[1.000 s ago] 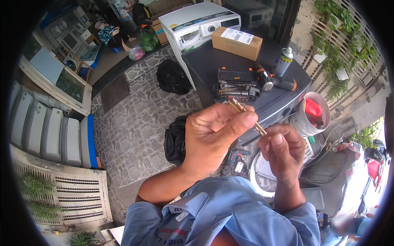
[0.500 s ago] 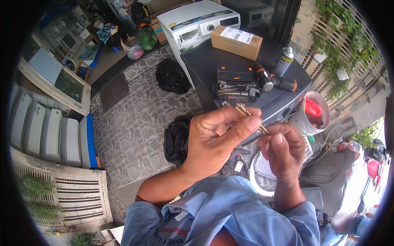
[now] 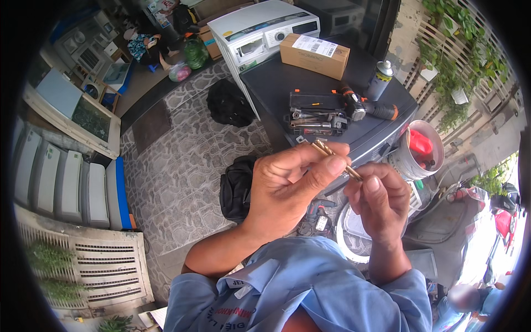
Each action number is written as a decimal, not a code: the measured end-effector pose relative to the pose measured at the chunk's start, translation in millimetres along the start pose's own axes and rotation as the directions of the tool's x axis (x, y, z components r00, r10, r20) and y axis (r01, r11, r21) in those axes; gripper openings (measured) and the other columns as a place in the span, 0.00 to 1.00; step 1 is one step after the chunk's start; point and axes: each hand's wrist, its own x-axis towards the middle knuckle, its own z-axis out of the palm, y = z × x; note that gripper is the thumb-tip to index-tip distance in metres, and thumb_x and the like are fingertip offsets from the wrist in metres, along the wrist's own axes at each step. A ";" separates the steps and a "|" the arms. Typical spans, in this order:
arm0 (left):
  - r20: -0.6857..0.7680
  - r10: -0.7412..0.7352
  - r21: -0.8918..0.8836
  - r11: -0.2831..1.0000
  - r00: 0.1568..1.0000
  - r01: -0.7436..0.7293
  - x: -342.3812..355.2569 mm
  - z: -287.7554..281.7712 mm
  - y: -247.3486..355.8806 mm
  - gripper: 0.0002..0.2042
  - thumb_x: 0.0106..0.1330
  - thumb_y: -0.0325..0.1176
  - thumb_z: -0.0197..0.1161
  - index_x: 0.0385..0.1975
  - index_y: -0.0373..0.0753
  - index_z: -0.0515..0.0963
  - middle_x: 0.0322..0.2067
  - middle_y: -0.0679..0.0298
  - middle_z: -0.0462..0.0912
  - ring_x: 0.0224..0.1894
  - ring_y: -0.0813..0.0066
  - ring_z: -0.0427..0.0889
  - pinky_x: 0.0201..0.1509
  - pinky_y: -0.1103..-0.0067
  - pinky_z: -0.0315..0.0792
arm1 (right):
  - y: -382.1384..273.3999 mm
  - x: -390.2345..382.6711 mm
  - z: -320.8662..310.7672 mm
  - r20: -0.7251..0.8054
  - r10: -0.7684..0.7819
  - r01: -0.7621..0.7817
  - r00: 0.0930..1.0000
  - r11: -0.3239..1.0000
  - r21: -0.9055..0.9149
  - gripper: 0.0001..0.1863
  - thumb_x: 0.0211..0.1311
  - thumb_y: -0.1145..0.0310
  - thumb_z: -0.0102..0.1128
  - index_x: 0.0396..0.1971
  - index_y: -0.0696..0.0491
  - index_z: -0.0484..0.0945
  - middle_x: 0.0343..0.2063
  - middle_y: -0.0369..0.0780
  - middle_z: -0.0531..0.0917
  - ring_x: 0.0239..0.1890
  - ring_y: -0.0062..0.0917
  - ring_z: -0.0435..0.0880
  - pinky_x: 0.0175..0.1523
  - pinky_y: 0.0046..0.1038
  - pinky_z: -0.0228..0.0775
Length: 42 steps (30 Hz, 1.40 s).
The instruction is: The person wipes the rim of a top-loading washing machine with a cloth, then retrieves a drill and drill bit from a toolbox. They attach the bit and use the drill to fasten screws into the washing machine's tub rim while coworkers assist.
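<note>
Left-hand grip (image 3: pixel 293 185) pinches a few slender, gold-coloured twist drill bits (image 3: pixel 323 147) between thumb and forefinger, their fluted tips poking out beyond the thumb. Just to its right, the right-hand grip (image 3: pixel 383 202) has thumb and forefinger closed on the lower end of the bits; how hard it presses, I cannot tell.

Being thin metal, the bits should be light and quite stiff, yet smooth and round enough to roll against one another and slip. Flute edges may be sharp, and the thinnest could snap if bent, so a plain shank looks the best place to hold.

Past the grip, on a dark desk (image 3: pixel 264 88), lie an open tool case (image 3: pixel 301 99) and an orange-and-black power tool (image 3: pixel 354 105); farther off stand a spray can (image 3: pixel 379 83) and a cardboard box (image 3: pixel 312 62). Left of the grip, on the floor, sits a black bag (image 3: pixel 235 191).
</note>
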 end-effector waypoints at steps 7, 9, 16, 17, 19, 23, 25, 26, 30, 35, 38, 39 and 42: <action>-0.022 -0.008 -0.056 0.998 1.000 0.007 2.2 -1.1 -7.4 0.09 0.70 0.27 0.64 0.45 0.29 0.82 0.43 0.57 0.85 0.44 0.75 0.83 0.52 0.78 0.76 | -1.9 1.4 0.1 0.022 0.003 -0.002 1.000 0.999 -0.050 0.14 0.71 0.63 0.61 0.42 0.61 0.81 0.28 0.38 0.86 0.28 0.13 0.78 0.31 0.17 0.69; -0.030 -0.004 -0.049 0.999 1.000 0.003 4.6 -5.7 -14.4 0.12 0.69 0.28 0.66 0.46 0.27 0.81 0.41 0.59 0.86 0.43 0.81 0.82 0.51 0.82 0.76 | 0.3 2.1 3.0 0.005 0.029 -0.029 1.000 0.997 -0.073 0.13 0.70 0.64 0.63 0.40 0.60 0.82 0.27 0.35 0.85 0.32 0.12 0.79 0.35 0.17 0.69; -0.204 -0.321 -0.020 0.946 0.925 0.324 25.0 -44.7 -77.0 0.11 0.69 0.37 0.67 0.44 0.37 0.84 0.38 0.65 0.86 0.39 0.80 0.81 0.47 0.80 0.73 | 69.9 18.6 -33.9 -0.268 0.209 -0.218 0.940 0.976 -0.002 0.12 0.71 0.62 0.62 0.38 0.58 0.82 0.27 0.34 0.84 0.24 0.11 0.74 0.27 0.17 0.64; -0.233 -0.334 -0.016 0.940 0.913 0.340 25.5 -58.8 -90.4 0.11 0.68 0.39 0.68 0.43 0.39 0.85 0.37 0.67 0.86 0.39 0.82 0.81 0.46 0.82 0.72 | 89.0 19.1 -43.9 -0.309 0.206 -0.239 0.928 0.968 -0.072 0.12 0.70 0.63 0.62 0.38 0.58 0.82 0.26 0.35 0.84 0.24 0.11 0.74 0.27 0.18 0.65; -0.256 -0.360 0.175 0.895 0.897 0.410 30.8 -83.8 -117.6 0.12 0.68 0.40 0.68 0.43 0.38 0.85 0.37 0.67 0.86 0.40 0.82 0.81 0.48 0.81 0.72 | 129.9 15.3 -68.8 -0.404 0.185 -0.288 0.896 0.934 -0.210 0.12 0.70 0.63 0.62 0.36 0.59 0.82 0.25 0.36 0.84 0.23 0.13 0.74 0.26 0.20 0.66; -0.238 -0.388 0.460 0.762 0.890 0.455 37.0 -134.5 -169.1 0.14 0.68 0.39 0.68 0.39 0.33 0.86 0.40 0.63 0.87 0.41 0.81 0.82 0.45 0.82 0.74 | 179.0 -4.6 -77.9 -0.331 -0.057 -0.197 0.942 0.705 -0.681 0.09 0.64 0.69 0.62 0.34 0.61 0.82 0.27 0.46 0.82 0.26 0.30 0.82 0.34 0.32 0.73; -0.174 -0.280 0.572 0.752 0.944 0.328 38.2 -146.1 -184.2 0.14 0.67 0.40 0.69 0.38 0.32 0.86 0.46 0.60 0.85 0.43 0.78 0.83 0.47 0.80 0.75 | 184.5 -9.9 -75.8 -0.238 -0.068 -0.143 0.969 0.633 -0.761 0.09 0.63 0.70 0.60 0.35 0.60 0.82 0.31 0.48 0.83 0.30 0.40 0.84 0.37 0.35 0.75; -0.135 -0.228 0.623 0.738 0.964 0.262 39.1 -148.4 -189.1 0.15 0.66 0.40 0.69 0.38 0.32 0.86 0.49 0.59 0.85 0.44 0.76 0.83 0.48 0.79 0.76 | 188.1 -11.5 -74.0 -0.213 -0.084 -0.115 0.973 0.625 -0.772 0.09 0.63 0.70 0.60 0.36 0.60 0.82 0.31 0.48 0.83 0.30 0.42 0.84 0.37 0.36 0.75; -0.048 -0.245 0.723 0.660 0.968 0.203 49.3 -146.4 -197.1 0.16 0.64 0.44 0.70 0.38 0.34 0.86 0.56 0.57 0.82 0.46 0.74 0.84 0.51 0.76 0.76 | 193.1 -9.6 -69.0 -0.194 -0.123 -0.086 0.973 0.590 -0.803 0.08 0.61 0.70 0.61 0.36 0.59 0.82 0.30 0.47 0.82 0.32 0.43 0.82 0.38 0.38 0.74; 0.008 -0.299 0.776 0.603 0.954 0.182 58.9 -144.5 -201.3 0.17 0.65 0.45 0.68 0.39 0.35 0.86 0.56 0.57 0.81 0.44 0.74 0.84 0.51 0.74 0.76 | 215.5 9.9 -66.7 -0.074 -0.305 0.061 0.949 0.409 -0.910 0.06 0.60 0.69 0.63 0.34 0.53 0.84 0.27 0.42 0.77 0.33 0.39 0.78 0.40 0.39 0.69; -0.033 -0.232 0.744 0.644 0.972 0.178 53.5 -144.7 -204.0 0.16 0.66 0.44 0.68 0.38 0.35 0.86 0.46 0.60 0.86 0.37 0.76 0.83 0.45 0.76 0.75 | 219.7 22.5 -61.0 -0.032 -0.346 0.077 0.938 0.298 -0.951 0.06 0.60 0.67 0.65 0.35 0.49 0.85 0.29 0.40 0.75 0.34 0.36 0.76 0.41 0.38 0.65; -0.082 -0.256 0.739 0.633 0.963 0.231 50.0 -146.3 -203.7 0.17 0.66 0.44 0.68 0.37 0.34 0.86 0.41 0.61 0.86 0.35 0.77 0.82 0.43 0.77 0.75 | 221.5 27.4 -59.7 -0.015 -0.359 0.092 0.933 0.279 -0.956 0.06 0.59 0.66 0.65 0.35 0.49 0.85 0.29 0.39 0.76 0.35 0.35 0.76 0.41 0.38 0.64; -0.176 -0.287 0.733 0.600 0.941 0.320 46.9 -136.8 -196.0 0.17 0.65 0.44 0.69 0.35 0.31 0.85 0.29 0.65 0.85 0.29 0.80 0.78 0.37 0.79 0.73 | 223.1 42.4 -66.2 0.031 -0.388 0.120 0.921 0.207 -0.971 0.07 0.59 0.65 0.67 0.37 0.48 0.86 0.31 0.36 0.76 0.35 0.34 0.76 0.42 0.37 0.62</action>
